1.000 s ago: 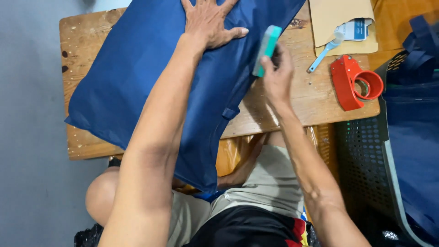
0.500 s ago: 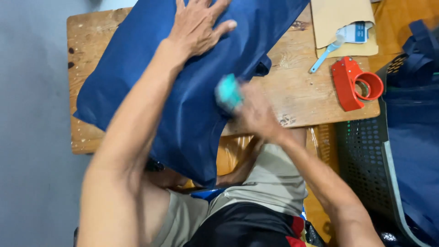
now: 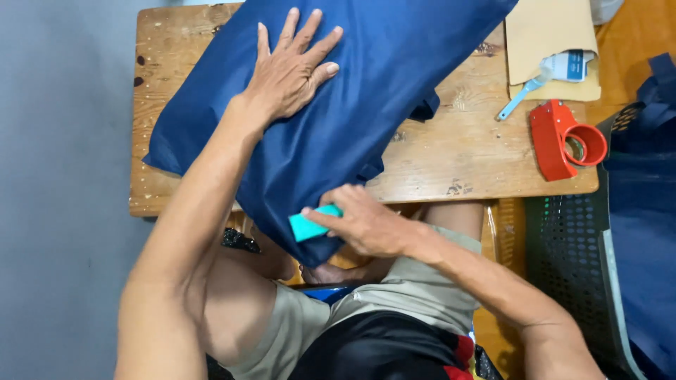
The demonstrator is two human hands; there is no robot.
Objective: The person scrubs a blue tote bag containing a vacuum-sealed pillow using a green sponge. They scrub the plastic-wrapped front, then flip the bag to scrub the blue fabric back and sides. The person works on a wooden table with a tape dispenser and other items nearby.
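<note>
A dark blue fabric bag [image 3: 366, 91] lies across a small wooden table [image 3: 465, 151] and hangs over its near edge. My left hand [image 3: 292, 67] is spread flat on the fabric's upper part, fingers apart. My right hand [image 3: 362, 222] grips a small teal flat tool [image 3: 310, 224] and presses it against the bag's lower corner, just below the table's front edge. My knees are under the table.
A red tape dispenser [image 3: 563, 141] sits at the table's right end. Behind it lie a tan envelope [image 3: 546, 35] and a light blue small tool [image 3: 521, 98]. A dark perforated crate [image 3: 567, 267] holding more blue fabric [image 3: 644, 232] stands to the right.
My right hand has slid the teal tool down the fabric, from the bag's upper right edge to its lower corner. The left hand stayed pressed on the bag.
</note>
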